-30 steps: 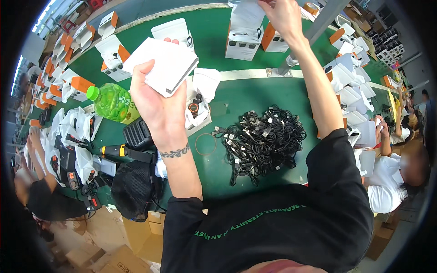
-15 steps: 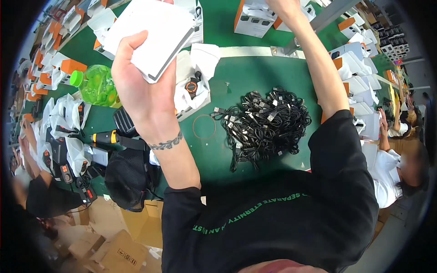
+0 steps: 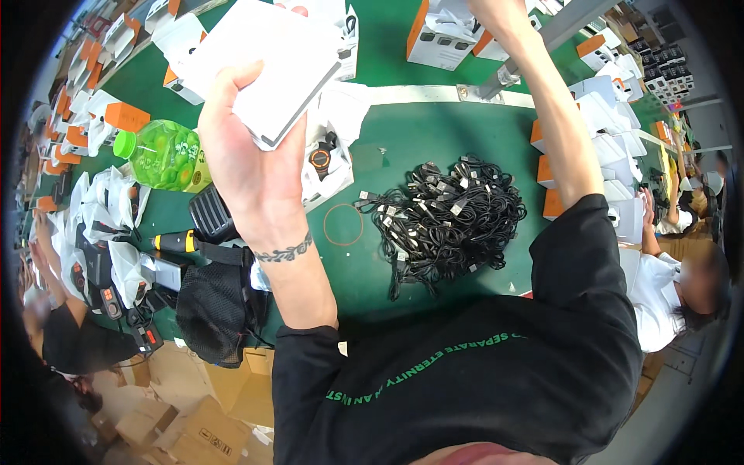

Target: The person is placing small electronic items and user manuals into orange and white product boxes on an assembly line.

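My left hand [image 3: 252,174] is closed around a stack of flat white booklets [image 3: 267,58], held up above the table with its thumb on the top face. Just behind the stack, an open white box [image 3: 335,180] holds a black smartwatch [image 3: 322,159] with an orange ring. At the top edge of the view is my right hand [image 3: 498,14], reaching far forward beside white-and-orange boxes [image 3: 439,48]. Its fingers are cut off by the frame, so what they touch is hidden. Between my arms lies a tangled pile of black USB cables [image 3: 453,225].
On the left are a green-capped bottle [image 3: 163,155], a yellow-and-black tool handle [image 3: 177,241] and a black mesh bag [image 3: 213,314]. A metal post [image 3: 542,50] rises near my right forearm. Open boxes [image 3: 612,139] line the right side. Co-workers sit at both sides.
The whole view has shifted slightly. My left hand still grips the white stack, and my right arm stays stretched toward the far boxes.
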Demonstrator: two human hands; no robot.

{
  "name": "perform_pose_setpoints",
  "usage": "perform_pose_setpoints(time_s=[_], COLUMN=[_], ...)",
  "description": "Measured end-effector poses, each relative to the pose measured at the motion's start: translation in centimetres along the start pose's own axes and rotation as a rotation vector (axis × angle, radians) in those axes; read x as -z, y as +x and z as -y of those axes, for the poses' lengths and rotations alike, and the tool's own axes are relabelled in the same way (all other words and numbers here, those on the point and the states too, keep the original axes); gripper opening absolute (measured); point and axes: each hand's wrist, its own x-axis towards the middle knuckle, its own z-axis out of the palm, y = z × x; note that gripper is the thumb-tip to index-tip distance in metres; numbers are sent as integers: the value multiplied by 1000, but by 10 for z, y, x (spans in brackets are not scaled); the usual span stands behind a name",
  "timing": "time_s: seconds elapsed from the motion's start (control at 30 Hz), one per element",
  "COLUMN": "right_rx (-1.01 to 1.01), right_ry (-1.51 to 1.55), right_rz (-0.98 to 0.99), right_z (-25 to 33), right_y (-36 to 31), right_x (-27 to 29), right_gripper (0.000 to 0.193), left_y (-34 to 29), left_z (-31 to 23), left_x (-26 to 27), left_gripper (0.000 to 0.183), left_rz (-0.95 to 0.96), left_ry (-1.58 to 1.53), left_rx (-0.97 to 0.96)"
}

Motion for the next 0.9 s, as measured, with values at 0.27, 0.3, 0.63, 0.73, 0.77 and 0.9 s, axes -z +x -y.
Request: perform_pose_setpoints(time_s=[0.27,0.3,0.63,0.73,0.77,0.9], right_rx=[-1,-2,195,227,191,73], right_ry=[-91,-90,-69,150,275,532], right_rz=[206,216,468,973,1001,960], right_z=[-26,-31,73,78,72,61], right_y=[14,12,-106,-152,-163,-169], right_x=[-83,-96,21,36,29,30], right_gripper=[20,20,20,22,21,19], left_y=[1,3,9,12,12,10], left_z=[-3,-1,-12,-14,-10,2], left_x=[3,3,17,26,23,20], left_gripper=[36,36,18,34,32,29], left_rz=[-5,-13,-14,43,25,144], left_ry=[30,31,-42,-60,-67,-177], left_rx=[25,32,77,103,113,150])
